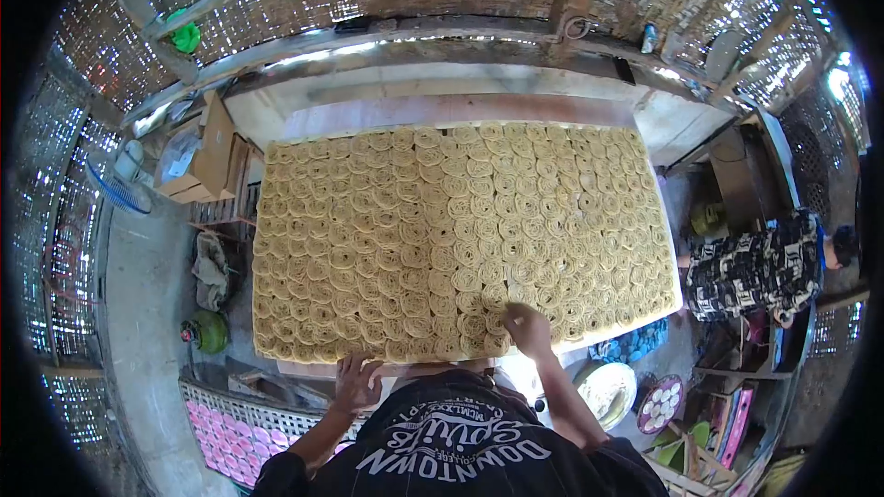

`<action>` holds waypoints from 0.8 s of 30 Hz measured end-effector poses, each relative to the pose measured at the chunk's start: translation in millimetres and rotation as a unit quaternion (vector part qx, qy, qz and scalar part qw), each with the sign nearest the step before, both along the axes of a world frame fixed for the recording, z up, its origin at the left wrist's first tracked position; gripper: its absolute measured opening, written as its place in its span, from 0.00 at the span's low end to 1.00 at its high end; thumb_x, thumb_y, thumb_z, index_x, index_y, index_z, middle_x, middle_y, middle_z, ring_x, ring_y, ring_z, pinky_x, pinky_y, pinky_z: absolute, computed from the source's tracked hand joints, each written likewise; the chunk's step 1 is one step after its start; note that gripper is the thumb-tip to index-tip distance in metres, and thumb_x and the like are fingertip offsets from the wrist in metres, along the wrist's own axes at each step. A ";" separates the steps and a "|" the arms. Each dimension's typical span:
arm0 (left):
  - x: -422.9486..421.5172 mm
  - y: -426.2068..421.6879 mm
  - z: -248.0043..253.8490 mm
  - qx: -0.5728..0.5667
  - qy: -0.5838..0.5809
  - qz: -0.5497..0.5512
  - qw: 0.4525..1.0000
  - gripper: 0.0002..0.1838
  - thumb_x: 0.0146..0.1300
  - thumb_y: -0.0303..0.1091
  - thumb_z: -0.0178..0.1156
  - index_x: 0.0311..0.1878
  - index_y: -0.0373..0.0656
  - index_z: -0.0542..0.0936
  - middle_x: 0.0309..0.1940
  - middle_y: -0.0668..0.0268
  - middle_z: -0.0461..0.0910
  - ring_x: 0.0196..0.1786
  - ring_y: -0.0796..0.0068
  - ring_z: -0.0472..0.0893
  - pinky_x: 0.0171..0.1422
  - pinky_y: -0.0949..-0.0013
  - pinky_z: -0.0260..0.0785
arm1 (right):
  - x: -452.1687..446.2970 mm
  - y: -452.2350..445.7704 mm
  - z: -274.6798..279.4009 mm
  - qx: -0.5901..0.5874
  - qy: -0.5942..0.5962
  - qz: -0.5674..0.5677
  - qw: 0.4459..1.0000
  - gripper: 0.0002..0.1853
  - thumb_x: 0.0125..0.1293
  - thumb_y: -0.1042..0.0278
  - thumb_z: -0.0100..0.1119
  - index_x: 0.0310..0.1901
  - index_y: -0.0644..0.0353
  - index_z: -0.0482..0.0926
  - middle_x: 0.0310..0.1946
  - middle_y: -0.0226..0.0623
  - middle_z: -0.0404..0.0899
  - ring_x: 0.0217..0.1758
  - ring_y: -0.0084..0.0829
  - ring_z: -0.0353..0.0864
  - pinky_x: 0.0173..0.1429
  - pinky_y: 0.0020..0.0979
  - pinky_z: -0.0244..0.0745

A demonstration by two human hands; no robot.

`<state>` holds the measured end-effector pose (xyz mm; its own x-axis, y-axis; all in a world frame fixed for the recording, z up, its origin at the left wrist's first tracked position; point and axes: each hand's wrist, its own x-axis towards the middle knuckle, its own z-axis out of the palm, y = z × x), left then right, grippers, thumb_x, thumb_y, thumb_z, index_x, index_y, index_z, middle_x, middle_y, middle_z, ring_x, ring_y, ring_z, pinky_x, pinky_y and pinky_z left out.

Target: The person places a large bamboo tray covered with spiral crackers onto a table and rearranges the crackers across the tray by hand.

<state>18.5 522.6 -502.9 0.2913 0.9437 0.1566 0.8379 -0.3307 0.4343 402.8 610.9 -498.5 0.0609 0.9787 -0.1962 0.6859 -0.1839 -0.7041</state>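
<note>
Many round, coiled, pale yellow noodle nests [460,230] lie in close rows over a large table. My left hand [357,385] is at the table's near edge, just below the front row, with its fingers apart and nothing visible in them. Over the front rows, right of the middle, my right hand [527,327] is closed, fingers bent down against the nests. Whatever its fingertips may hold is hidden.
Another person [760,267] in a patterned shirt is at the table's right side. A cardboard box [214,152] stands at the left, near a fan [118,189] and a green gas cylinder [210,331]. A large bowl [608,394] sits at the near right.
</note>
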 end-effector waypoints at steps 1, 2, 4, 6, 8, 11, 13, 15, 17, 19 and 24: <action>2.5 0.6 2.7 -0.011 -0.024 0.006 1.000 0.20 0.51 0.30 0.64 0.51 0.48 0.80 0.48 0.62 0.78 0.52 0.53 0.75 0.56 0.51 0.67 | -13.6 9.8 -17.4 0.077 -0.017 -0.005 0.997 0.16 0.63 0.57 0.67 0.48 0.57 0.85 0.38 0.40 0.86 0.39 0.41 0.84 0.43 0.36 0.78; -1.1 7.0 -5.3 -0.012 -0.020 -0.011 1.000 0.20 0.54 0.33 0.65 0.52 0.46 0.80 0.51 0.62 0.78 0.53 0.53 0.76 0.56 0.53 0.68 | -28.2 25.5 -25.2 0.115 -0.057 0.022 0.991 0.18 0.61 0.56 0.69 0.48 0.57 0.84 0.41 0.39 0.85 0.42 0.41 0.83 0.44 0.38 0.78; 15.9 30.4 -14.0 0.018 -0.061 -0.024 0.998 0.20 0.54 0.34 0.66 0.52 0.45 0.80 0.52 0.61 0.78 0.54 0.54 0.76 0.57 0.54 0.69 | -58.1 45.5 -43.0 0.168 -0.132 0.070 0.974 0.21 0.57 0.54 0.71 0.49 0.57 0.83 0.44 0.39 0.82 0.48 0.43 0.81 0.46 0.40 0.78; 45.5 64.6 -11.9 0.037 -0.080 -0.042 0.995 0.21 0.55 0.35 0.67 0.53 0.44 0.80 0.52 0.61 0.77 0.55 0.56 0.76 0.58 0.55 0.70 | -79.4 61.0 -41.9 0.204 -0.203 0.111 0.951 0.24 0.55 0.52 0.72 0.50 0.56 0.81 0.47 0.41 0.80 0.52 0.46 0.79 0.47 0.43 0.79; 75.6 95.6 -16.2 0.034 -0.070 -0.052 0.996 0.21 0.56 0.34 0.67 0.54 0.44 0.79 0.53 0.61 0.77 0.57 0.58 0.75 0.61 0.54 0.70 | -83.7 70.0 -36.1 0.158 -0.229 0.116 0.953 0.26 0.54 0.50 0.72 0.51 0.56 0.80 0.49 0.43 0.78 0.54 0.48 0.77 0.49 0.43 0.79; 103.9 133.9 -40.9 0.035 -0.048 -0.041 0.997 0.22 0.57 0.35 0.66 0.55 0.45 0.79 0.55 0.62 0.76 0.59 0.58 0.74 0.63 0.53 0.68 | -79.4 79.7 -41.0 0.117 -0.229 0.120 0.959 0.27 0.55 0.47 0.69 0.51 0.57 0.79 0.48 0.46 0.77 0.55 0.49 0.77 0.50 0.44 0.80; 107.7 149.7 -55.0 0.028 -0.030 -0.058 0.997 0.22 0.57 0.36 0.66 0.56 0.45 0.79 0.56 0.62 0.76 0.61 0.58 0.73 0.64 0.53 0.67 | -76.7 85.1 -51.5 0.099 -0.233 0.130 0.958 0.26 0.57 0.46 0.67 0.50 0.57 0.79 0.48 0.48 0.77 0.55 0.49 0.77 0.50 0.45 0.80; 106.3 164.9 -61.6 0.012 -0.009 -0.101 0.995 0.23 0.57 0.36 0.65 0.57 0.45 0.79 0.57 0.63 0.75 0.62 0.57 0.73 0.65 0.53 0.66 | -79.0 93.0 -57.5 0.084 -0.257 0.147 0.951 0.24 0.59 0.47 0.65 0.48 0.58 0.79 0.48 0.48 0.77 0.55 0.50 0.77 0.49 0.45 0.81; 104.8 176.3 -61.3 0.034 0.011 -0.143 0.989 0.19 0.57 0.40 0.65 0.52 0.47 0.80 0.53 0.63 0.76 0.60 0.58 0.73 0.63 0.54 0.67 | -80.0 93.8 -58.3 0.108 -0.308 0.205 0.923 0.22 0.61 0.48 0.63 0.47 0.59 0.79 0.45 0.47 0.79 0.51 0.49 0.80 0.47 0.45 0.81; 98.9 184.0 -59.8 0.042 0.027 -0.188 0.981 0.17 0.58 0.42 0.65 0.49 0.48 0.81 0.51 0.63 0.76 0.59 0.59 0.74 0.60 0.55 0.68 | -81.3 94.9 -55.8 0.104 -0.310 0.205 0.923 0.20 0.62 0.50 0.62 0.44 0.61 0.80 0.41 0.47 0.81 0.45 0.48 0.83 0.43 0.44 0.82; 99.5 193.5 -75.6 0.096 0.069 -0.260 0.958 0.17 0.59 0.33 0.60 0.52 0.46 0.82 0.53 0.58 0.78 0.56 0.55 0.77 0.59 0.52 0.69 | -38.4 121.8 -22.9 0.099 0.043 -0.187 0.976 0.16 0.67 0.59 0.56 0.35 0.66 0.83 0.28 0.46 0.86 0.23 0.35 0.84 0.31 0.36 0.81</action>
